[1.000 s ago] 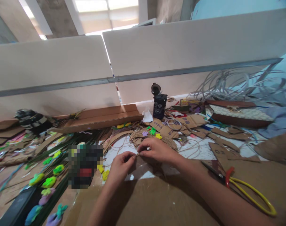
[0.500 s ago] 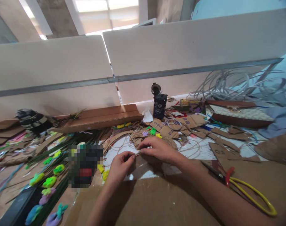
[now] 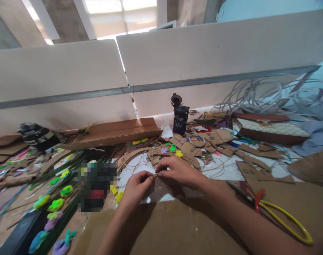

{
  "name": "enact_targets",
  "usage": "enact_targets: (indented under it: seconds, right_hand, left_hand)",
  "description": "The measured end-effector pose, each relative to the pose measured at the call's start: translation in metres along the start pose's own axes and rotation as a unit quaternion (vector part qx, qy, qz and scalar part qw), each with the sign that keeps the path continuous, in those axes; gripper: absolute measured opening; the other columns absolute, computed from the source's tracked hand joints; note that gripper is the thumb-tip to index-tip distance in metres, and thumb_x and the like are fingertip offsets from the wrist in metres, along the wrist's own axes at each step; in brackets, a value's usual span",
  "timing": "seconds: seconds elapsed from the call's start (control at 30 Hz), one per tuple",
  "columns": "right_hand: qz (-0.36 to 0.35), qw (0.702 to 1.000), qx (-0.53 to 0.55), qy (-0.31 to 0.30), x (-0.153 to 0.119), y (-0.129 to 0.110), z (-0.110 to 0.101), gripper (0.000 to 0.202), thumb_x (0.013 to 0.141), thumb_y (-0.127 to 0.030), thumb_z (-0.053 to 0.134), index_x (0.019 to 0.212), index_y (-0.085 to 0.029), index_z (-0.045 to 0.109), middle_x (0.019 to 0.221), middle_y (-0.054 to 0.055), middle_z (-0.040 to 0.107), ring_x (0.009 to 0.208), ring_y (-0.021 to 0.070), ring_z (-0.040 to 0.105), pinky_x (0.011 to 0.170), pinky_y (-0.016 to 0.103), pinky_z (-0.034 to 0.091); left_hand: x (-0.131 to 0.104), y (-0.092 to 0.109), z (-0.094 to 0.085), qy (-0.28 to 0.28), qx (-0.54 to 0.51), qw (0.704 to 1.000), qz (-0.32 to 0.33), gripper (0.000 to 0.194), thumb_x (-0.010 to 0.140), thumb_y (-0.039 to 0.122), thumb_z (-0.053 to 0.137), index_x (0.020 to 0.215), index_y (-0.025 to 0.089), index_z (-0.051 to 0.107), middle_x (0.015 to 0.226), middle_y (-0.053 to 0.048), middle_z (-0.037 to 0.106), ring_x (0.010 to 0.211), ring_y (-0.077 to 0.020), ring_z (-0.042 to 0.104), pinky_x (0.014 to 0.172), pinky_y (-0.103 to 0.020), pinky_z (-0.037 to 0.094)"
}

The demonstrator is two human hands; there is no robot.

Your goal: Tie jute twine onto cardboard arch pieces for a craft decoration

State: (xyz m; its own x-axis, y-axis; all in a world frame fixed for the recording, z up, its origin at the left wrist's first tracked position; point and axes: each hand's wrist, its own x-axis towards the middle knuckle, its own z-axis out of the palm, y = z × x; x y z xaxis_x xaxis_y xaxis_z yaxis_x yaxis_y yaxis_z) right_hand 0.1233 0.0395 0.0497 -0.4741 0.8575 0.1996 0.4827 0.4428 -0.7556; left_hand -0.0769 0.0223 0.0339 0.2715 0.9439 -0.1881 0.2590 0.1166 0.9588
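Observation:
Fingertips of my left hand (image 3: 140, 185) and my right hand (image 3: 174, 170) meet in front of me, both closed in a pinch on a short length of tan twine (image 3: 155, 175). Just behind them lies a curved piece wrapped in twine (image 3: 189, 158), partly hidden by my right hand. It carries a purple flower (image 3: 164, 151), a green flower (image 3: 172, 147) and a yellow flower (image 3: 179, 153). Loose twine strands (image 3: 217, 168) trail to its right. Beneath my forearms is a sheet of brown cardboard (image 3: 177, 226).
Scissors (image 3: 257, 202) with yellow handles lie at the right. A dark bottle (image 3: 180, 120) with a raised lid stands at the back, by a long cardboard tray (image 3: 124, 131). Fuzzy flowers (image 3: 55, 204) line the left. A handbag (image 3: 270, 129) and coiled tubing (image 3: 257, 94) sit back right.
My right fingers have shifted slightly and bent more around the twine. A little more of the twine shows between the fingertips. Everything else stays in place.

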Motion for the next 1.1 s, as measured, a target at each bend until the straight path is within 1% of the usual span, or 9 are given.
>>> enact_targets:
  seconds: [0.17, 0.23, 0.3, 0.4, 0.53, 0.67, 0.9, 1.0, 1.1]
  right_hand:
    - [0.005, 1.0, 0.004, -0.007, -0.001, 0.0, 0.001, 0.019, 0.082, -0.012, 0.065, 0.093, -0.019, 0.079, 0.089, 0.002, 0.077, 0.085, 0.0175, 0.067, 0.075, 0.024, 0.046]
    - [0.003, 1.0, 0.021, -0.005, -0.001, 0.002, -0.001, 0.019, 0.084, -0.013, 0.065, 0.095, -0.019, 0.079, 0.092, 0.003, 0.077, 0.087, 0.0175, 0.067, 0.077, 0.025, 0.046]
    - [0.003, 0.999, 0.032, -0.001, -0.001, 0.003, -0.002, 0.018, 0.084, -0.016, 0.067, 0.097, -0.019, 0.078, 0.094, 0.003, 0.077, 0.087, 0.0173, 0.067, 0.078, 0.025, 0.046]
    - [0.012, 1.0, 0.027, -0.003, -0.001, 0.003, -0.004, 0.018, 0.08, -0.014, 0.07, 0.095, -0.019, 0.078, 0.091, 0.002, 0.076, 0.083, 0.0164, 0.066, 0.073, 0.024, 0.046]
    - [0.018, 1.0, 0.003, 0.0, -0.002, -0.002, -0.003, 0.019, 0.075, -0.008, 0.068, 0.089, -0.018, 0.077, 0.084, 0.001, 0.074, 0.079, 0.0156, 0.065, 0.07, 0.023, 0.044]
    - [0.002, 1.0, -0.018, -0.001, -0.002, -0.006, -0.002, 0.02, 0.078, -0.008, 0.065, 0.089, -0.018, 0.078, 0.084, 0.001, 0.074, 0.08, 0.0158, 0.065, 0.071, 0.023, 0.044]
    - [-0.015, 0.993, -0.119, -0.011, -0.002, -0.008, -0.002, 0.02, 0.084, -0.012, 0.065, 0.095, -0.02, 0.08, 0.089, 0.004, 0.078, 0.084, 0.0182, 0.068, 0.073, 0.025, 0.043]
    - [-0.017, 0.991, -0.132, -0.013, -0.001, -0.008, -0.002, 0.02, 0.085, -0.012, 0.066, 0.096, -0.021, 0.08, 0.088, 0.004, 0.078, 0.084, 0.0181, 0.068, 0.072, 0.025, 0.042]
    - [-0.016, 0.991, -0.129, -0.016, -0.001, -0.008, -0.002, 0.019, 0.085, -0.013, 0.066, 0.096, -0.02, 0.08, 0.088, 0.004, 0.078, 0.084, 0.0181, 0.068, 0.073, 0.024, 0.042]
  left_hand:
    - [-0.001, 0.0, 0.0, -0.001, 0.012, 1.0, 0.018, 0.03, 0.072, 0.043, 0.065, 0.078, 0.014, 0.07, 0.056, 0.002, 0.056, 0.048, -0.0102, 0.043, 0.047, -0.022, 0.032]
    - [0.0, -0.002, 0.0, 0.006, 0.005, 1.0, 0.011, 0.029, 0.07, 0.043, 0.066, 0.076, 0.015, 0.069, 0.053, 0.004, 0.053, 0.046, -0.01, 0.041, 0.046, -0.021, 0.03]
    - [0.002, -0.005, -0.001, 0.012, -0.003, 1.0, 0.001, 0.03, 0.069, 0.045, 0.066, 0.076, 0.016, 0.068, 0.047, 0.007, 0.047, 0.041, -0.0092, 0.036, 0.043, -0.021, 0.027]
    - [0.004, -0.008, -0.001, 0.018, -0.002, 1.0, -0.009, 0.03, 0.069, 0.046, 0.066, 0.077, 0.017, 0.068, 0.044, 0.008, 0.044, 0.038, -0.0088, 0.032, 0.041, -0.021, 0.023]
    - [0.004, -0.009, -0.001, 0.017, -0.004, 1.0, -0.01, 0.028, 0.069, 0.044, 0.066, 0.074, 0.017, 0.067, 0.047, 0.006, 0.047, 0.04, -0.0087, 0.034, 0.041, -0.021, 0.023]
    - [0.003, -0.007, -0.001, 0.013, -0.002, 1.0, -0.007, 0.026, 0.071, 0.043, 0.066, 0.074, 0.017, 0.067, 0.047, 0.006, 0.048, 0.04, -0.009, 0.036, 0.041, -0.02, 0.024]
    - [0.003, -0.009, -0.002, 0.016, 0.006, 1.0, -0.01, 0.025, 0.071, 0.043, 0.066, 0.073, 0.018, 0.067, 0.046, 0.006, 0.048, 0.038, -0.0087, 0.034, 0.04, -0.02, 0.024]
    - [0.003, -0.009, -0.003, 0.012, 0.011, 1.0, -0.01, 0.025, 0.072, 0.043, 0.065, 0.072, 0.018, 0.067, 0.045, 0.006, 0.048, 0.038, -0.0086, 0.033, 0.04, -0.02, 0.024]
    - [0.002, -0.006, -0.002, 0.011, 0.014, 1.0, -0.003, 0.025, 0.072, 0.043, 0.065, 0.072, 0.018, 0.067, 0.047, 0.005, 0.049, 0.04, -0.0092, 0.035, 0.041, -0.021, 0.025]
